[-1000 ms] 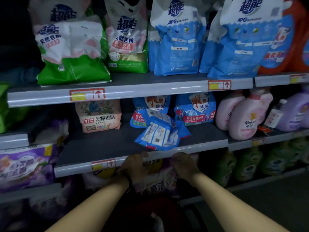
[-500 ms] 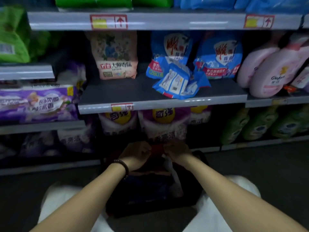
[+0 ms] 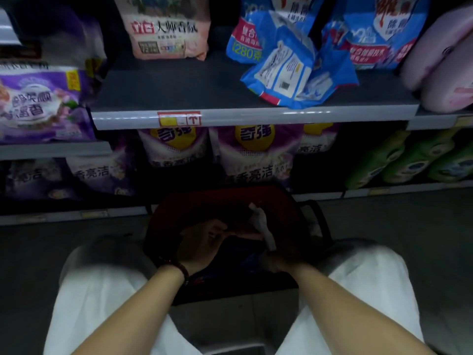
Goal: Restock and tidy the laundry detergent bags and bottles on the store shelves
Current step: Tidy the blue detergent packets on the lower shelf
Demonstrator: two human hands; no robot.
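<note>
Left hand (image 3: 202, 242) and right hand (image 3: 279, 262) in one red basket (image 3: 230, 198), grips unclear, three blue bags (image 3: 378, 39) above

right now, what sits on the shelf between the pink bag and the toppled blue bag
Nothing: the head view shows bare dark shelf between the pink bag and the toppled blue bag.

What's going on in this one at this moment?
A person crouches in front of detergent shelves with both hands down in a red basket on the floor between their knees. The left hand and right hand are close to a white item in it; it is too dim to tell what either grips. On the shelf above, a blue bag lies toppled, not yet straightened.
</note>
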